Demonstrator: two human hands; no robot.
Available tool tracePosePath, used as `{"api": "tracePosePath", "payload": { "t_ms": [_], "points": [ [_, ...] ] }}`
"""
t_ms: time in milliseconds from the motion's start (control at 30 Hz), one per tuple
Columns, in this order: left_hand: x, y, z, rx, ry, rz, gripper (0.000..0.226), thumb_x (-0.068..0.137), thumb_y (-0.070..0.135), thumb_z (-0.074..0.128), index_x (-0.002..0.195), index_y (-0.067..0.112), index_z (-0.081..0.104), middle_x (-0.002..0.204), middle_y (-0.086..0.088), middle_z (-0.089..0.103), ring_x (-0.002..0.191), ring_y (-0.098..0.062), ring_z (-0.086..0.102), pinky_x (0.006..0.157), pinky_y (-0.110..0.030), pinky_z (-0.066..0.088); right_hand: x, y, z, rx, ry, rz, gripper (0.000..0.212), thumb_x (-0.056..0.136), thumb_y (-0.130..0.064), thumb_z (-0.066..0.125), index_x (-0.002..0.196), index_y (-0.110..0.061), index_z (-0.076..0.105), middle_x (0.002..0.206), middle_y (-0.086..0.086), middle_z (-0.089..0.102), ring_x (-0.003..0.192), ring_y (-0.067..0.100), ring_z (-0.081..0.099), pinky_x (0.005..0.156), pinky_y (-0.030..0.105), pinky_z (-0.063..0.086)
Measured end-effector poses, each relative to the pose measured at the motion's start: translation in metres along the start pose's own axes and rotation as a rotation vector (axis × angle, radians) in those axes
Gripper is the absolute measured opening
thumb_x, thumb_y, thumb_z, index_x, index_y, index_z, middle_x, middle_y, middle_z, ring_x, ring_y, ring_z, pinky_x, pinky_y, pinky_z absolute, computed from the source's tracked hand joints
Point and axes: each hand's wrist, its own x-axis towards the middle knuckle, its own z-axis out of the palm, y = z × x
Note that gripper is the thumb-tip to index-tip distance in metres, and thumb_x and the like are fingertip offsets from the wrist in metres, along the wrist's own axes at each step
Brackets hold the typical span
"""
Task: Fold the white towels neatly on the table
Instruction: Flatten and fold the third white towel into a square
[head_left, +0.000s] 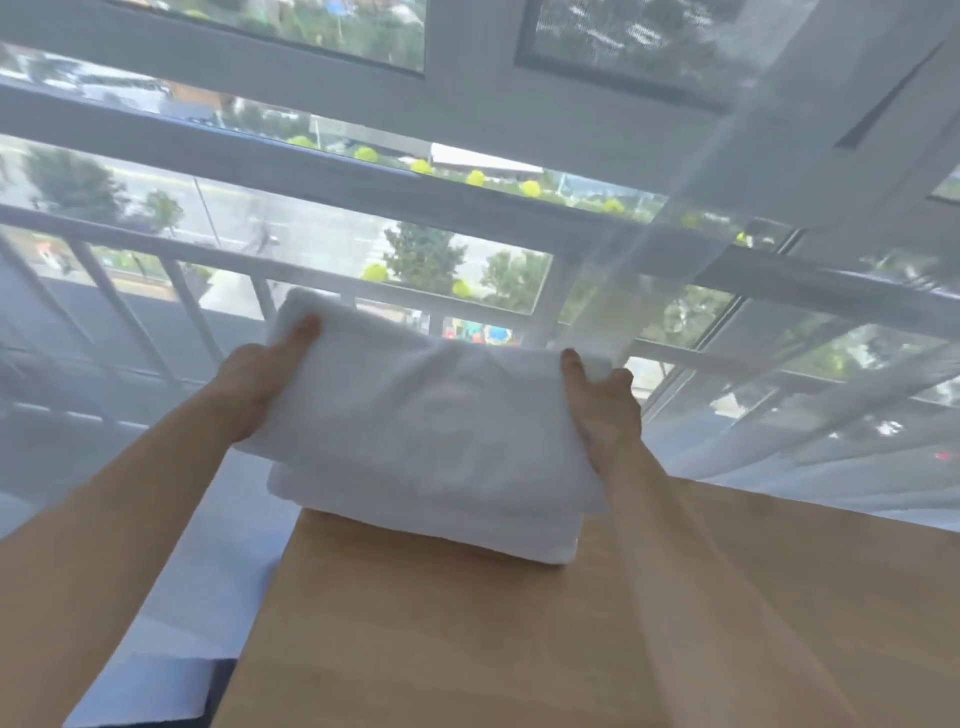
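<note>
A folded white towel (431, 410) is held flat just above a second folded white towel (415, 525) that lies at the far left corner of the wooden table (467, 639). My left hand (260, 384) grips the held towel's left edge, thumb on top. My right hand (602, 410) grips its right edge, thumb on top too. The fingers of both hands are hidden under the cloth. The held towel covers most of the lower one.
A large window with a white railing (363, 270) stands right behind the table. A sheer white curtain (779, 312) hangs at the right and drapes onto the table's far edge. White fabric (197, 597) lies below the table's left side.
</note>
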Motion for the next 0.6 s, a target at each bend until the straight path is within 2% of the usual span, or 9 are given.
{"api": "tracePosePath", "payload": {
  "t_ms": [67,133,233,333,433,533,600],
  "points": [
    [0.014,-0.017,0.008,0.094,-0.019,-0.044,0.111,0.067,0.092,0.052,0.127,-0.001,0.059,0.126,-0.019,0.061,0.095,-0.030,0.055,0.087,-0.039,0.042,0.007,0.017,0.017,-0.037,-0.020,0.078,0.078,0.088,-0.072,0.048,0.135,-0.012,0.038,0.129,0.013,0.058,0.116,0.034,0.057,0.087,0.036,0.043],
    [0.025,-0.025,0.014,0.154,0.009,-0.050,0.120,0.060,0.099,0.045,0.123,-0.001,0.061,0.126,-0.020,0.062,0.095,-0.031,0.054,0.087,-0.040,0.041,0.013,0.026,0.028,-0.094,0.016,0.112,0.079,0.086,-0.074,0.046,0.133,-0.011,0.039,0.127,0.014,0.058,0.116,0.036,0.057,0.088,0.041,0.043],
    [0.033,-0.025,0.019,0.228,0.049,-0.049,0.130,0.048,0.106,0.036,0.121,0.002,0.063,0.126,-0.019,0.063,0.097,-0.033,0.055,0.085,-0.041,0.041,0.020,0.027,0.037,-0.190,0.088,0.110,0.078,0.088,-0.075,0.039,0.132,-0.011,0.040,0.125,0.016,0.058,0.115,0.038,0.056,0.083,0.042,0.039],
    [0.038,-0.027,0.022,0.230,0.059,-0.074,0.132,0.046,0.107,0.037,0.121,0.001,0.062,0.125,-0.020,0.063,0.097,-0.033,0.056,0.084,-0.041,0.041,0.024,0.030,0.044,-0.232,0.147,0.086,0.075,0.091,-0.074,0.033,0.129,-0.010,0.041,0.122,0.017,0.060,0.112,0.039,0.057,0.078,0.041,0.036],
    [0.040,-0.028,0.021,0.237,0.051,-0.069,0.119,0.053,0.103,0.042,0.114,0.003,0.062,0.113,-0.017,0.063,0.092,-0.033,0.056,0.081,-0.041,0.041,0.023,0.027,0.046,-0.252,0.163,0.095,0.073,0.091,-0.073,0.031,0.128,-0.011,0.040,0.120,0.016,0.061,0.109,0.038,0.058,0.078,0.041,0.036],
    [0.038,-0.027,0.018,0.197,-0.002,-0.025,0.091,0.064,0.094,0.053,0.092,0.007,0.060,0.092,-0.007,0.064,0.080,-0.029,0.060,0.073,-0.040,0.044,0.018,0.026,0.041,-0.213,0.137,0.110,0.072,0.091,-0.073,0.031,0.131,-0.013,0.038,0.119,0.014,0.060,0.105,0.036,0.056,0.080,0.042,0.038],
    [0.036,-0.024,0.013,0.121,-0.081,0.005,0.070,0.073,0.080,0.064,0.090,0.012,0.064,0.089,-0.006,0.067,0.079,-0.025,0.064,0.064,-0.036,0.047,0.016,0.026,0.036,-0.158,0.103,0.125,0.072,0.091,-0.072,0.034,0.133,-0.014,0.037,0.113,0.012,0.058,0.099,0.033,0.054,0.082,0.042,0.041]
  ]
}}
